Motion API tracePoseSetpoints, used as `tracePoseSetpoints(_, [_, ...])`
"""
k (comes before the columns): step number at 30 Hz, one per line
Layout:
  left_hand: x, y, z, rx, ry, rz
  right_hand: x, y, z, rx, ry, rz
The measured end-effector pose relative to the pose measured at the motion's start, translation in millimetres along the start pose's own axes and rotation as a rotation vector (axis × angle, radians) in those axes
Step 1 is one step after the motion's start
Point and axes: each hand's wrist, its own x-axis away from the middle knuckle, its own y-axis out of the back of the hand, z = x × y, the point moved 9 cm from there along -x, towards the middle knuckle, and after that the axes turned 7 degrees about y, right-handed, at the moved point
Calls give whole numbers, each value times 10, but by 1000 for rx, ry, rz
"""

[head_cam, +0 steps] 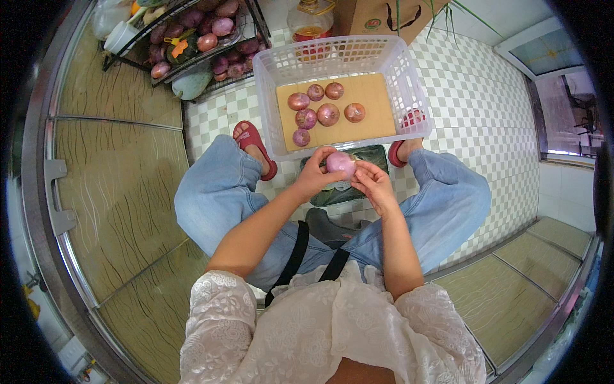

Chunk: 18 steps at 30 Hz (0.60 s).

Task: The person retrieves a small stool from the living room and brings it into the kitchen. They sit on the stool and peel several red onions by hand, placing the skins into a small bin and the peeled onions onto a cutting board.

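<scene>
Between my knees, my left hand (316, 174) grips a pale purple onion (339, 165) from its left side. My right hand (374, 185) has its fingertips pinched at the onion's right end, where a bit of dry stem shows. Under my hands on the floor is a shallow tray (352, 194) with a dark lining, partly hidden by them. Just beyond stands a white plastic basket (422, 103) with a tan board (374, 132) in its bottom. Several red onions (328, 114) lie on that board, most of them towards its left.
A black wire rack (211, 55) at the upper left holds more onions (223, 26), with a pale green gourd (192, 84) below. An oil bottle (311, 24) and a brown paper bag (383, 21) stand behind the basket. Cabinets (120, 192) line the left side.
</scene>
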Motion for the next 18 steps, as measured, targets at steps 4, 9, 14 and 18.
tracePoseSetpoints(4, [68,-97,-114,17,-48,20,-4,23,3,1,59,26])
tracePoseSetpoints(9, [101,-138,-147,77,-49,69,-13,24,5,9,67,59])
tracePoseSetpoints(14, [101,-132,-152,4,-100,63,-12,44,-8,87,55,51])
tracePoseSetpoints(18, [78,-118,-119,-26,-137,60,-59,61,-44,186,82,107])
